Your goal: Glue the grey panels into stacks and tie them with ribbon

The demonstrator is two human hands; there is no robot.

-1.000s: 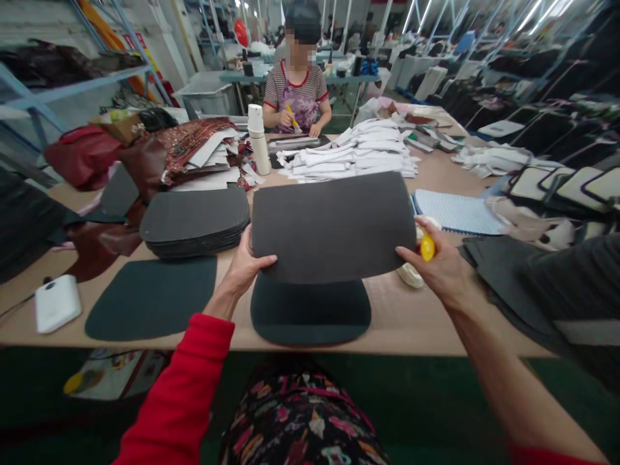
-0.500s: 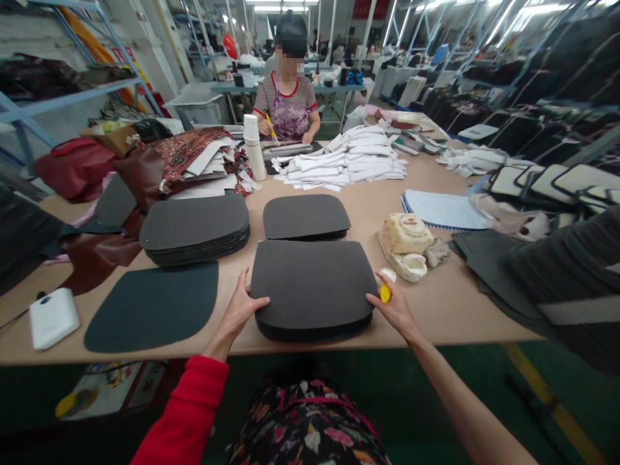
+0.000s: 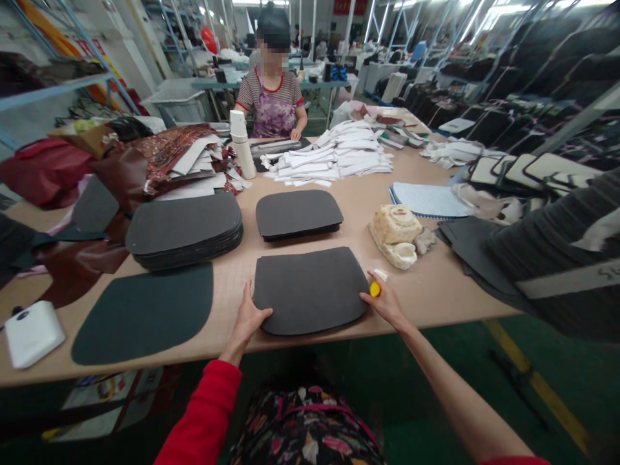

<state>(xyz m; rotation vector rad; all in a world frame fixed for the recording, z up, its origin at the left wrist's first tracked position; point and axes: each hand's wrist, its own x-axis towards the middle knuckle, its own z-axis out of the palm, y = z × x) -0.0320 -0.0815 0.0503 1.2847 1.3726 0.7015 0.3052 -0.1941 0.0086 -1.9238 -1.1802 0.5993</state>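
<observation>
A stack of dark grey panels (image 3: 310, 290) lies near the table's front edge. My left hand (image 3: 249, 314) grips its left side, thumb on top. At the right side my right hand (image 3: 382, 298) holds the same stack, with a small yellow object (image 3: 374, 289) at its fingers. Just behind is a smaller grey stack (image 3: 299, 213), and a taller one (image 3: 186, 226) stands to the left of that. A single dark green panel (image 3: 145, 313) lies flat on the table at the left.
Across the table (image 3: 416, 187) a person (image 3: 274, 106) works beside white strips (image 3: 334, 155) and a white bottle (image 3: 243, 145). A lumpy cream block (image 3: 396, 232) and more grey panels (image 3: 547, 252) are at right. A white device (image 3: 33, 334) is at far left.
The front stack looks thinner and is turned slightly, its right side farther back. Both hands remain on its sides. The whole view has shifted a little. The person's yellow tool no longer shows.
</observation>
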